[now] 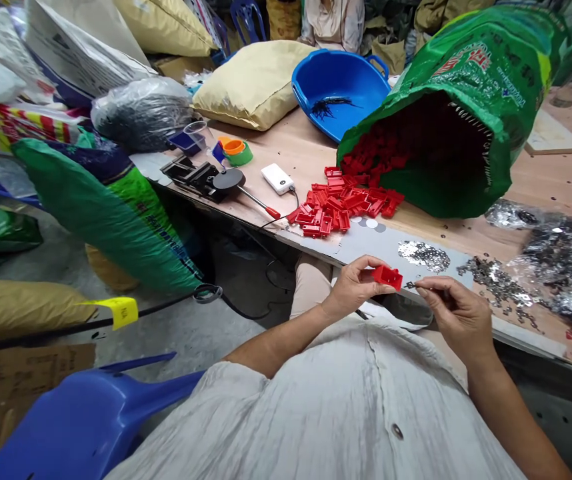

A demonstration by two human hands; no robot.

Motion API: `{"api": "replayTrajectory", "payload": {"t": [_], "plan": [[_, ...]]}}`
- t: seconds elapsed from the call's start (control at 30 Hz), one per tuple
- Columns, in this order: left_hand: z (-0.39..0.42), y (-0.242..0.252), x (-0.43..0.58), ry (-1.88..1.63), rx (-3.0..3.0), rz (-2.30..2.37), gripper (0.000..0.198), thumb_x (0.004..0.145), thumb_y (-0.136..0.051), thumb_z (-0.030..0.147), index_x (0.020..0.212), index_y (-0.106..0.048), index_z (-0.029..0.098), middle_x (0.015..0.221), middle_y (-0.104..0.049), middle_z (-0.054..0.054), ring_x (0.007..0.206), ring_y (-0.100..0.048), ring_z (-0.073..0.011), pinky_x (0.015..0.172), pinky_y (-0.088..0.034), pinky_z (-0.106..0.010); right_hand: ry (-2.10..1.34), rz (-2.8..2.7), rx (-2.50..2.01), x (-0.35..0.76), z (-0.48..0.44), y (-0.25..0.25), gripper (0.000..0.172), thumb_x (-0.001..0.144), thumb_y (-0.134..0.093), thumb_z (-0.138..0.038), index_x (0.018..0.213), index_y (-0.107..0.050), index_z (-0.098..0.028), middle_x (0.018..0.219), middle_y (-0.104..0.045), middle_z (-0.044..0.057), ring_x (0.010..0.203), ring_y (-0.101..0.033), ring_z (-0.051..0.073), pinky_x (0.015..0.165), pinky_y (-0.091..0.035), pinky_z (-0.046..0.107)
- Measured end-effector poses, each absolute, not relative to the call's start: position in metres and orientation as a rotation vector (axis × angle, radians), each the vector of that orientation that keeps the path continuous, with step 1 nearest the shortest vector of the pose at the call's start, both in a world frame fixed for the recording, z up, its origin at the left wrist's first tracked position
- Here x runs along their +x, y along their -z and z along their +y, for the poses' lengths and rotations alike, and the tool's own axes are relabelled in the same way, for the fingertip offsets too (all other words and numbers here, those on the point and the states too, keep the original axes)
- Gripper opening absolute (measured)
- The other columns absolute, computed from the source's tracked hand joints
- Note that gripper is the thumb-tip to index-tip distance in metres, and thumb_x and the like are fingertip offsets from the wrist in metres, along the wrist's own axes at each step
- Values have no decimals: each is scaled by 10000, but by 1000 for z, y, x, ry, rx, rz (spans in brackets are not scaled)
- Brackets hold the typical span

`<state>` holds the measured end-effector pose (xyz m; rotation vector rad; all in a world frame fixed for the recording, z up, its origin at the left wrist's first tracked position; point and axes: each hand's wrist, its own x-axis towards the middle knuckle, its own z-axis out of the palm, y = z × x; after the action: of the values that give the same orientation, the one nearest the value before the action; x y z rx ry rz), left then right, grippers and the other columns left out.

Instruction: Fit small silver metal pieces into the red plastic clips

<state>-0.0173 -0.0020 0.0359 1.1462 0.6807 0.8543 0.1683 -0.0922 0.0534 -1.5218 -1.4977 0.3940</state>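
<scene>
My left hand (353,287) pinches a small red plastic housing (387,276) just in front of the table edge. My right hand (453,308) is closed in a pinch on a tiny dark metal piece (411,285), held right beside the red housing. A pile of the same red housings (339,203) lies on the table, spilling out of a green woven sack (471,80) that lies on its side. Small shiny metal pieces (423,255) are heaped near my hands, with more at the right (561,267).
A blue basin (339,80) stands at the back, next to a tan sack (256,83). A white power bank (277,178), a black tool (206,179) and small cups (236,150) lie left. Filled sacks (111,207) and a blue chair (91,420) crowd the floor. Another person sits beyond the table.
</scene>
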Motion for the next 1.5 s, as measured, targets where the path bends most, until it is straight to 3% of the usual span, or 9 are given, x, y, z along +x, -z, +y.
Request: {"api": "replayTrajectory", "payload": {"t": [0.23, 0.33, 0.6, 0.8, 0.97, 1.03, 1.17, 1.33, 1.5], "plan": [[-8, -41, -18, -1101, 1789, 767, 306, 694, -811, 392, 912, -696, 212, 883, -715, -38, 870, -660, -183, 1071, -453, -457, -203, -1703, -1487, 155, -85, -50, 138, 930, -559, -231, 1016, -660, -269, 933, -719, 41, 827, -675, 195, 722, -534, 340], [-10, -41, -16, -1118, 1852, 764, 290, 717, -794, 390, 925, -688, 217, 892, -726, -33, 865, -665, -181, 1094, -441, -483, -214, -1756, -1463, 153, -83, -48, 152, 933, -550, -213, 1034, -648, -269, 943, -718, 44, 839, -674, 193, 739, -533, 344], [-13, -35, -14, -1273, 1968, 667, 265, 761, -764, 341, 967, -671, 201, 868, -726, -23, 845, -682, -166, 1041, -508, -456, -281, -1682, -1458, 145, -82, -48, 119, 940, -544, -219, 984, -650, -248, 913, -690, 49, 835, -653, 193, 742, -522, 341], [-13, -27, -13, -1382, 1944, 661, 291, 763, -767, 356, 983, -657, 201, 882, -736, -34, 892, -697, -179, 1003, -542, -449, -638, -1510, -1431, 147, -85, -45, 171, 958, -531, -288, 998, -689, -238, 951, -637, 55, 833, -602, 175, 699, -472, 309], [-13, -25, -15, -1371, 1930, 670, 294, 755, -775, 359, 973, -652, 204, 879, -734, -38, 941, -694, -194, 1002, -542, -448, -969, -1251, -1437, 164, -86, -39, 233, 940, -552, -397, 1072, -669, -245, 704, -522, -9, 570, -437, 123, 502, -328, 265], [-13, -26, -15, -1374, 1940, 663, 295, 758, -772, 357, 979, -650, 203, 878, -731, -32, 914, -693, -182, 1006, -539, -449, -999, -1166, -1457, 167, -84, -38, 227, 907, -600, -424, 1025, -651, -237, 681, -496, -23, 561, -403, 115, 499, -304, 259], [-13, -26, -14, -1412, 1973, 599, 299, 767, -768, 318, 1011, -648, 194, 885, -726, -31, 850, -679, -157, 1003, -538, -452, -1029, -1163, -1489, 161, -79, -38, 254, 845, -666, -457, 916, -613, -220, 826, -574, 4, 641, -448, 117, 562, -355, 258], [-15, -25, -13, -1388, 1999, 556, 303, 779, -757, 295, 1042, -648, 190, 910, -729, -46, 864, -681, -162, 990, -539, -440, -1128, -1143, -1449, 156, -73, -37, 291, 812, -694, -464, 836, -539, -219, 749, -517, -22, 634, -433, 116, 567, -355, 252], [-19, -22, -13, -1323, 2036, 631, 280, 785, -751, 296, 1027, -658, 188, 918, -724, -67, 979, -689, -205, 857, -568, -348, -1212, -1114, -1382, 157, -70, -30, 308, 804, -696, -448, 796, -484, -225, 696, -452, -50, 584, -376, 101, 534, -313, 249]]}}
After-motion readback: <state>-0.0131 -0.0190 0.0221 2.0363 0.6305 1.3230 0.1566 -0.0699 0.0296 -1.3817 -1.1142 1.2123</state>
